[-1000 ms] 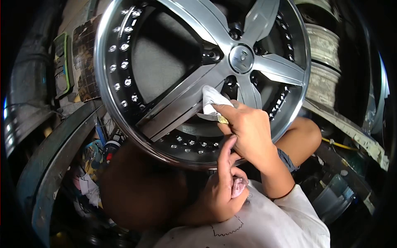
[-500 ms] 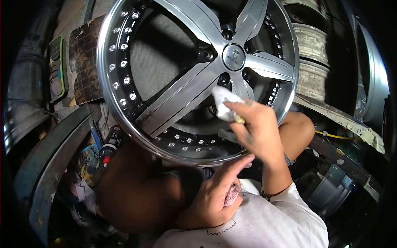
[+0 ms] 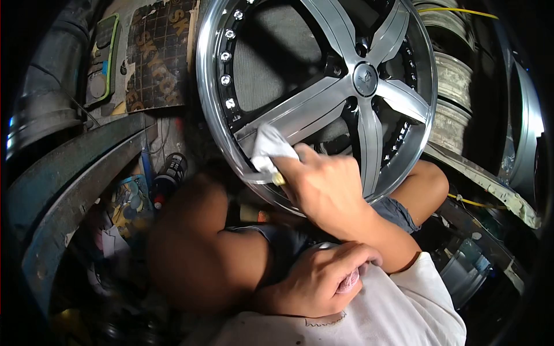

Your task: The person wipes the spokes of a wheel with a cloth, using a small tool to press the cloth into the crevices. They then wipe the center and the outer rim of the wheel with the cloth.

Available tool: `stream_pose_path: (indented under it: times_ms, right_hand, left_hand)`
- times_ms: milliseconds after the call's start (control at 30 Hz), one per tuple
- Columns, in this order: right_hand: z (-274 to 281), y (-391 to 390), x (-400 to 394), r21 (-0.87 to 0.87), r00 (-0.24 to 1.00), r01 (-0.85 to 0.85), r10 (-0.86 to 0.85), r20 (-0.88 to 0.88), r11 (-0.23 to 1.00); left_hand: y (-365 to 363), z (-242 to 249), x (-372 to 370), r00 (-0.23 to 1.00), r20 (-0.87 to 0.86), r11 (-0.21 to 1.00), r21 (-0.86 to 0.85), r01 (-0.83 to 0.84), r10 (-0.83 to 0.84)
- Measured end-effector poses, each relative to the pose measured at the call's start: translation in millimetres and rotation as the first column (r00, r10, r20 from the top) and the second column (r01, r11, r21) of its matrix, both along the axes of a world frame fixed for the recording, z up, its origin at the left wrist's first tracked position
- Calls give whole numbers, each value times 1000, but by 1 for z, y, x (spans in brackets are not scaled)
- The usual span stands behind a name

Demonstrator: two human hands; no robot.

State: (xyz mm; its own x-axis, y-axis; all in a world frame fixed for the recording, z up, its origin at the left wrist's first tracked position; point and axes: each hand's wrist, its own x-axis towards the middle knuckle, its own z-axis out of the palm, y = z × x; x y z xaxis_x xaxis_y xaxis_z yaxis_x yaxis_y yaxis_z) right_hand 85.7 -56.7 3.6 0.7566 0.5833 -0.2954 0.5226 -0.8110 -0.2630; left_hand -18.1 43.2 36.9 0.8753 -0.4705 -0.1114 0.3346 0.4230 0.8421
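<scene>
A large silver wheel rim [image 3: 300, 109] with wide spokes and a polished lip fills the upper middle. My right hand [image 3: 329, 184] grips a white cloth [image 3: 269, 144] over the lower left end of a spoke, by the lip. A small yellowish piece shows under the fingers, too little of it to name. Curled near my chest, below the wheel, my left hand [image 3: 332, 277] is closed around a pinkish crumpled cloth [image 3: 348, 282]. It is apart from the wheel.
Stacked rims [image 3: 453, 81] stand at the right, beside a long pale metal rail [image 3: 479, 179]. At the left are a green-edged tray [image 3: 104, 60], a patterned board [image 3: 158, 57], a dark bottle-like item [image 3: 171, 173] and curved metal beams [image 3: 86, 179].
My right hand and the white cloth have moved left and down, from near the hub to the spoke's outer end. The wheel appears further right. My left hand sits lower, away from the lip.
</scene>
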Motion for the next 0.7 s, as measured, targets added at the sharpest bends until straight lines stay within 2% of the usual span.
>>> stream_pose_path:
  times_ms: [67, 167, 200, 267, 300, 333, 367, 433, 533, 600, 633, 667, 700]
  right_hand:
    - [2, 6, 1, -3, 1000, 28, -28, -5, 1000]
    - [16, 4, -8, -96, 998, 40, -45, -49, 995]
    - [15, 7, 0, -64, 999, 37, -39, -29, 997]
    - [13, 14, 9, -16, 998, 60, -60, -12, 998]
    - [12, 19, 13, -80, 999, 41, -42, -18, 996]
    - [9, 16, 8, -45, 997, 72, -73, -23, 996]
    - [8, 14, -1, -9, 994, 101, -101, -37, 995]
    - [16, 13, -5, -79, 991, 104, -110, -81, 991]
    - [16, 19, 11, -86, 993, 86, -93, -76, 993]
    - [11, 19, 8, -27, 995, 94, -95, -14, 995]
    - [10, 14, -2, -102, 994, 87, -92, -51, 991]
    - [14, 13, -8, -108, 989, 106, -116, -93, 989]
    - [18, 14, -6, -111, 982, 123, -137, -128, 986]
  left_hand:
    - [0, 0, -2, 999, -24, 1000, -18, -22, 21]
    - [7, 1, -4, 998, -28, 998, -45, -54, 53]
    - [10, 0, -3, 997, -21, 996, -49, -78, 77]
    - [12, 3, -7, 985, -106, 987, -62, -147, 140]
    - [12, 5, -8, 975, -142, 981, -66, -180, 170]
    - [7, 9, -8, 946, -180, 956, -66, -285, 269]
    - [5, 9, -14, 937, -192, 950, -54, -307, 291]
    - [3, 3, -19, 911, -215, 931, -22, -364, 351]
    - [8, 7, -13, 936, -261, 964, -60, -260, 236]
    - [12, 5, -7, 956, -206, 972, -65, -225, 208]
    - [14, 3, -6, 963, -184, 975, -66, -211, 195]
    - [14, 1, -8, 957, -147, 963, -67, -263, 251]
    - [15, -1, -8, 949, -192, 958, -88, -272, 252]
